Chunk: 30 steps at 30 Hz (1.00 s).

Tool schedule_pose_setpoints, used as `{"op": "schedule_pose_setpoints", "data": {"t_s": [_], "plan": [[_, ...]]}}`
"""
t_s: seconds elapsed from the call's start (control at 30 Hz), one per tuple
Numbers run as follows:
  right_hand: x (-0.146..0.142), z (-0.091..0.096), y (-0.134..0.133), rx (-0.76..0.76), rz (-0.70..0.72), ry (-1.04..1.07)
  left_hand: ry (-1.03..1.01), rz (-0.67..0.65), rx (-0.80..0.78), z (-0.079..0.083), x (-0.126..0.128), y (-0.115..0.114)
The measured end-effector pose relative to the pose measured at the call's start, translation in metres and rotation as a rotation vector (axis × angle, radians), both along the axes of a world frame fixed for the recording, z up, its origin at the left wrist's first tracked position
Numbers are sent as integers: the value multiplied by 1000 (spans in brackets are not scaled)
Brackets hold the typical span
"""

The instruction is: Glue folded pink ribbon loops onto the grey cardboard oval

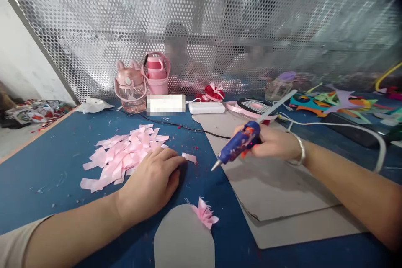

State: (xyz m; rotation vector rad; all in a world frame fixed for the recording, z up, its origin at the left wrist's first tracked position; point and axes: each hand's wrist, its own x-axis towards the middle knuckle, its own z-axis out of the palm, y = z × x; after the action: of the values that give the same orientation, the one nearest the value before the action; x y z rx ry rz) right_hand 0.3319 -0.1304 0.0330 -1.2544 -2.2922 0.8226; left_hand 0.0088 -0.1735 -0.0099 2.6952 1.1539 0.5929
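Observation:
My left hand [153, 180] rests palm down at the right side of a pile of pink ribbon pieces [117, 155]. Its fingers are bent, with the thumb apart from the index finger, and nothing shows between them. Just past the fingertips lies a single ribbon piece [189, 158]. My right hand [273, 142] grips a blue hot glue gun [240, 142], its nozzle pointing down and left above the table, with a glue stick out of its back. Below, a rounded grey cardboard piece [185, 238] carries a pink ribbon flower [205, 213] on its upper right edge.
Larger grey cardboard sheets [282, 192] lie under my right arm. Behind stand a pink clear bottle [130, 88], a pink cup [156, 73], a white box [207, 108] and a ribbon roll [254, 106]. Colourful scraps [333, 100] and a white cable [345, 124] are at right.

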Motion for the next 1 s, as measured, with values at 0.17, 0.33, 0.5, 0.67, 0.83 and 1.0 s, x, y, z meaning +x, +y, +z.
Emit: {"op": "schedule_pose_setpoints", "data": {"t_s": [0.17,0.33,0.5,0.67,0.83,1.0], "plan": [[-30,-9,-2,-189,74,29,21,23,-30,0,-5,-5],[-35,-14,4,-169,20,98,55,-25,-93,3,-6,7],[-34,-16,-1,-158,-3,89,15,-149,-134,5,-9,3],[-33,-19,-7,-136,-20,84,-41,-142,-130,3,-8,-3],[-31,-24,-8,-60,-55,-115,-7,-133,-112,2,-8,-2],[-33,-24,-12,-51,-76,-127,5,-137,-88,4,-7,-1]]}}
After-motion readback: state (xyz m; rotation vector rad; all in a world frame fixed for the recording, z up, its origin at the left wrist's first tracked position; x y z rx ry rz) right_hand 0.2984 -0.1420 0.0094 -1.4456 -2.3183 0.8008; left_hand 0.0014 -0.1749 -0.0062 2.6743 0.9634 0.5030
